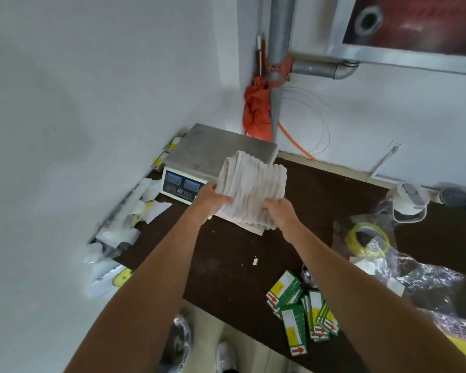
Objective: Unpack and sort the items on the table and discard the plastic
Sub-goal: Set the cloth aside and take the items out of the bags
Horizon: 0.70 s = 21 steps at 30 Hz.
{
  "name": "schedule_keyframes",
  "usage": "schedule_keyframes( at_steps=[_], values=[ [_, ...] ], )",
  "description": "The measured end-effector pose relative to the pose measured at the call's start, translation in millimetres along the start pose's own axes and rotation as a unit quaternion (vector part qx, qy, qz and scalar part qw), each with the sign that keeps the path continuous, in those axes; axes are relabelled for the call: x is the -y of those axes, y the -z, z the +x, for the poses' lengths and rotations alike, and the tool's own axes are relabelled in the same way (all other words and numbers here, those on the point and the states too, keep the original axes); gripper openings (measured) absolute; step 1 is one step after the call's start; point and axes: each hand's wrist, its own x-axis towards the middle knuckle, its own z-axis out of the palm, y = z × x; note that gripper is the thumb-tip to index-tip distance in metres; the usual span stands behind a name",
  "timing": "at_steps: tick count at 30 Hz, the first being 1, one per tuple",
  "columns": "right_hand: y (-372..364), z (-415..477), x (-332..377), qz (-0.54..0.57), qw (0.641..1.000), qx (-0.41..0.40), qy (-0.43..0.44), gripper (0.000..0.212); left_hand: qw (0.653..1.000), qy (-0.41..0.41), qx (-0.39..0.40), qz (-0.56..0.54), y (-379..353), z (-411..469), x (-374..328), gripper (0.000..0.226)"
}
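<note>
1. Nearest me, the green-and-yellow cards lie loose in a rough heap on the dark table. They look unpacked but only half sorted.
2. To my right, the crumpled clear plastic sprawls on the tabletop beside a yellow tape roll. I judge the discarding not yet done.
3. My left hand and right hand each curl round the near edge of a folded stack of pale cloths, thumbs on top.
4. I see no wrapper on the cloths. Their far edge overlaps the front corner of the scale, and I cannot tell whether they rest on it.
5. Far left, white packets line the wall edge, probably awaiting sorting.
</note>
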Motion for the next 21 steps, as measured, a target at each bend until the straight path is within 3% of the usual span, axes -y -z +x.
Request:
schedule_keyframes(
  at_steps=[10,13,21],
  values=[
    [-130,-24,-6,-0.114,0.982,0.151,-0.005,0.034,0.993,0.046,-0.078,0.077,126,-16,90,0.073],
    [-155,-29,-22,-0.148,0.974,0.171,-0.02,0.033,0.988,0.068,-0.083,0.109,139,-17,118,0.08],
    [-182,-31,-52,-0.224,0.949,0.211,-0.073,0.054,0.983,0.082,-0.087,0.143,147,-4,160,0.075]
  ],
)
